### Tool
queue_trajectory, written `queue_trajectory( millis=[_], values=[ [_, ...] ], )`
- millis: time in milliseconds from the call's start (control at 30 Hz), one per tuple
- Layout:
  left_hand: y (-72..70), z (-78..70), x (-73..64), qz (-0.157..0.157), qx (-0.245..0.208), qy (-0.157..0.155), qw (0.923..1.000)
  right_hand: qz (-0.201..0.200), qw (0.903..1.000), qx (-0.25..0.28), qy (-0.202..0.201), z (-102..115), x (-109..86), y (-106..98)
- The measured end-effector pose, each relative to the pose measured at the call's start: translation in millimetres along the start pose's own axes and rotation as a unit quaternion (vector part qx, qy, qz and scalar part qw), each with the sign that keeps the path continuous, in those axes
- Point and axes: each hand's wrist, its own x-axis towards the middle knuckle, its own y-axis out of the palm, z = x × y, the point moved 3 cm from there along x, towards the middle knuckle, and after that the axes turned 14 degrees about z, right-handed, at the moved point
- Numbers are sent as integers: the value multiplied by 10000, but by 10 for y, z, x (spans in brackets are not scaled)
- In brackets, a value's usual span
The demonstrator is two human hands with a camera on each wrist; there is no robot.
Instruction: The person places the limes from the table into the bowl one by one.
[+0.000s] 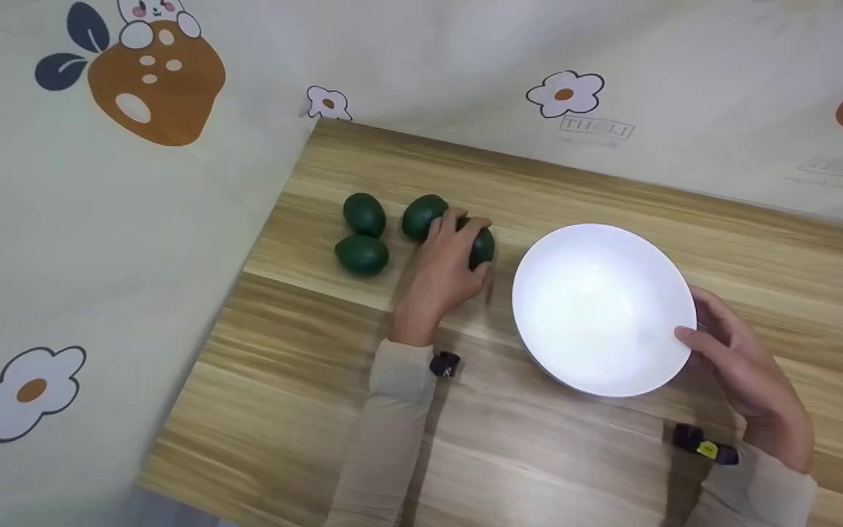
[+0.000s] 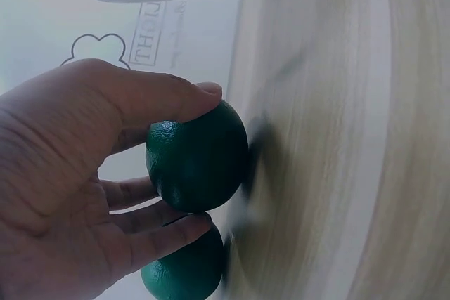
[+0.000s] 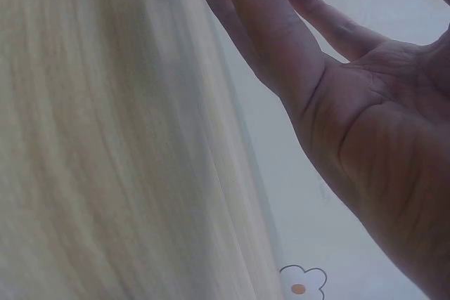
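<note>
- Gripping white bowl [image 1: 597, 311] by its rim with right hand [image 1: 747, 362], toward four o'clock
- Grasping green fruit [image 1: 485, 250] in left hand [image 1: 445, 269], ten o'clock from bowl
- Lying farther toward ten: three more green fruits [image 1: 361, 255]

Strong white glare inside the bowl [image 1: 597, 307], soft shadows across the table [image 1: 282, 380], dimmer, hazy wrist views.
</note>
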Motion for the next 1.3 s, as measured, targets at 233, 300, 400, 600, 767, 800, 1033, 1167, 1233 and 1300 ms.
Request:
queue_trajectory(
  millis=[233,300,400,600,767,800,1033,1167,1233,1300],
  values=[
    [9,-2,8,10,-81,24,10000,-17,10000,-45,35,-3,3,-6],
    [11,-4,11,9,-67,2,10000,-12,10000,-54,41,-1,3,-9],
    [12,-9,15,13,-50,-20,10000,-2,10000,-51,31,5,8,-10],
    [14,-24,11,30,-68,3,10000,17,10000,3,22,0,14,-10],
    [7,-22,5,27,-91,-11,10000,38,10000,25,5,-10,13,-9],
    [6,-21,4,21,-84,-22,10000,40,10000,28,5,-12,13,-10],
    [-11,-26,-7,-49,-173,8,9998,46,10000,-3,23,-11,11,-12],
    [-16,-56,-9,-21,-270,43,9996,57,10000,69,-6,-7,11,-5],
    [-15,-74,-9,-2,-265,43,9996,69,9999,100,-22,-6,10,0],
    [-16,-91,-12,-6,-247,58,9997,86,9999,126,-39,-6,11,3]
  ],
)
